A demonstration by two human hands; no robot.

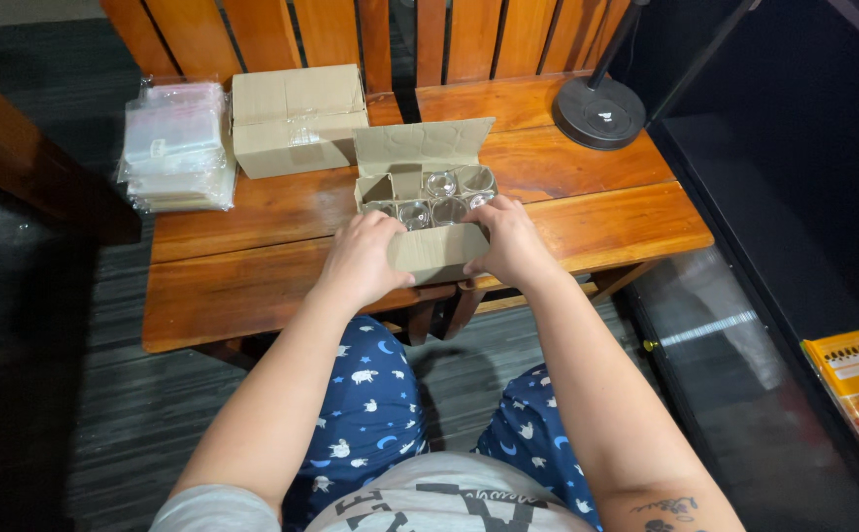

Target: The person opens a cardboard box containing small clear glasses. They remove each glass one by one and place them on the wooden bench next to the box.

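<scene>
Seen from the head camera, a seated person leans over a low wooden bench [252, 296] and steadies a small open cardboard box [429, 212] near its front edge, within easy reach of both arms. The box's lid flap stands upright at the back, exposing clear glass jars [441, 184] packed side by side in cardboard dividers, apparently to keep them from knocking together. The left hand [361, 258] wraps the box's near left corner, fingers curled over the rim and half closed against the cardboard. The right hand [511, 241] mirrors it at the right corner, fingers bent over the top edge beside the jars, palm pressed to the front wall. Behind, well apart, a closed cardboard box [297, 118] sits just beside a stack of clear plastic bags [175, 146], and a round black lamp base [602, 111] rests at the bench's far right.
</scene>
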